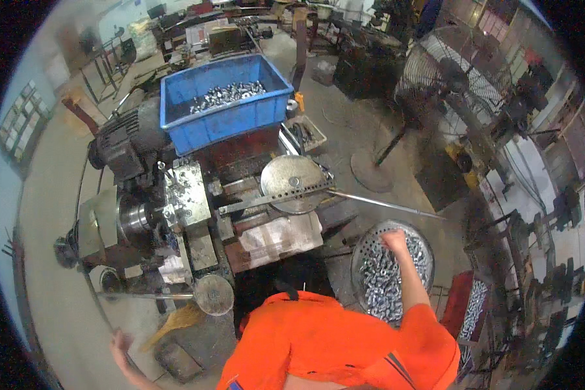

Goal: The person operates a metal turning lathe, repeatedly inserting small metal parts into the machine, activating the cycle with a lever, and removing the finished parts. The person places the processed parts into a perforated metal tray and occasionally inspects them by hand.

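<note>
My right hand (392,240) is closed in a fist over the far side of a round metal basin (355,276) with a perforated rim. Small shiny metal parts (385,286) fill that basin. What the fist holds, if anything, is hidden. At the lower left, my left hand (121,340) hangs in the air, blurred, with its fingers unclear. Nearest to it are a yellowish brush (182,317) and a long metal lever (146,296) with a round disc (214,295) at its end. A lathe-like machine (187,195) with a chuck stands in front of me.
A blue crate (227,117) with many metal parts rests on the machine. A larger round plate (292,179) and a long rod (390,205) reach to the right. Beyond stands a pedestal fan (454,75). A red bin (457,302) of parts is at right.
</note>
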Demonstrator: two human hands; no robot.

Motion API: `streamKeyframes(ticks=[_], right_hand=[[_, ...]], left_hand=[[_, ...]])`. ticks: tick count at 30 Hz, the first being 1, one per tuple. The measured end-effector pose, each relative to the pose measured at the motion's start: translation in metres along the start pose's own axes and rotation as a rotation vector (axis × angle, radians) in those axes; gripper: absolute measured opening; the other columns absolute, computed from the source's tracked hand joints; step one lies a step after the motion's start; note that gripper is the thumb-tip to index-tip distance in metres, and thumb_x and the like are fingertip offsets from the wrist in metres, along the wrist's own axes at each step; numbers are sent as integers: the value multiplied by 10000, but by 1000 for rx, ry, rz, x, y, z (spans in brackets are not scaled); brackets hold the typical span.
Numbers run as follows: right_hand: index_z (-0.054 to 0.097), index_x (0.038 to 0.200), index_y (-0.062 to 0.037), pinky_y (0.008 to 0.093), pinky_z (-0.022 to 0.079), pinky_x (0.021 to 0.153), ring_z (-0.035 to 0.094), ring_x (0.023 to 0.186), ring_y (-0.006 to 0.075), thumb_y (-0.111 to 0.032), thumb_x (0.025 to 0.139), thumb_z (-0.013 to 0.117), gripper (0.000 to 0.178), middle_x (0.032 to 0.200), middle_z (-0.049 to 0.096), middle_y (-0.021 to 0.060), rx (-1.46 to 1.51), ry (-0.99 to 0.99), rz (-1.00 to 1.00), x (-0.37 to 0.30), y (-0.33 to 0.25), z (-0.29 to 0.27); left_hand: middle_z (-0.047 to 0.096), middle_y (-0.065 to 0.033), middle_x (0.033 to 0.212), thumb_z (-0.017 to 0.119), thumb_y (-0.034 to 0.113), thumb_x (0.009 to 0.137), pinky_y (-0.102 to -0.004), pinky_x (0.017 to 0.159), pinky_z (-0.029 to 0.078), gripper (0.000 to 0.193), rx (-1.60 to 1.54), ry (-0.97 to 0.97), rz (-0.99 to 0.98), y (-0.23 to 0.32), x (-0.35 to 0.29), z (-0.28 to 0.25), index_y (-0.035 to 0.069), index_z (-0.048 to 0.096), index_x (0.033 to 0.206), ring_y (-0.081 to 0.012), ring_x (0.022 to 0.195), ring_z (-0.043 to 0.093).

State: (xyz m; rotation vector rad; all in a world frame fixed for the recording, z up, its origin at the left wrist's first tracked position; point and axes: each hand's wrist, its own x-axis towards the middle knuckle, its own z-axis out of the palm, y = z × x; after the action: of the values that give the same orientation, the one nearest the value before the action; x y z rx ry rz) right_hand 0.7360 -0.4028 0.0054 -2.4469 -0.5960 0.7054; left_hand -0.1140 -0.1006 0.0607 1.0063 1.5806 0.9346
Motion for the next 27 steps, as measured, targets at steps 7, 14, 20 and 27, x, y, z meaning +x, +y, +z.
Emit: streamKeyframes(ticks=[7,14,20,27], right_hand=[[609,857,112,348,491,778,606,817,256,-116,664,585,300,914,606,206,934,-284,-441,-61,-135,-4],[685,779,-11,292,451,774,550,979,224,64,586,494,281,882,644,140,428,-561,-736,-61,-265,95],[683,874,-50,337,423,832,545,980,297,-63,541,504,378,1090,571,192,204,-622,-1468,-106,-427,132],[681,699,-76,388,439,784,537,824,330,-185,536,600,213,854,618,141,-381,-273,-1743,-119,-534,237]], left_hand=[[572,-49,701,608,325,799,-266,543,489,360,-44,52,101,-26,0,-14,42,529,1007,-138,577,567],[563,-45,677,626,249,779,-255,506,455,291,86,91,150,0,-7,3,-2,557,910,-103,555,542],[589,-224,773,635,287,682,-410,653,450,388,975,375,115,41,-69,26,-44,561,871,-365,748,578],[584,-238,755,605,284,714,-449,666,450,333,984,504,105,10,-81,24,-26,564,828,-395,755,570]])
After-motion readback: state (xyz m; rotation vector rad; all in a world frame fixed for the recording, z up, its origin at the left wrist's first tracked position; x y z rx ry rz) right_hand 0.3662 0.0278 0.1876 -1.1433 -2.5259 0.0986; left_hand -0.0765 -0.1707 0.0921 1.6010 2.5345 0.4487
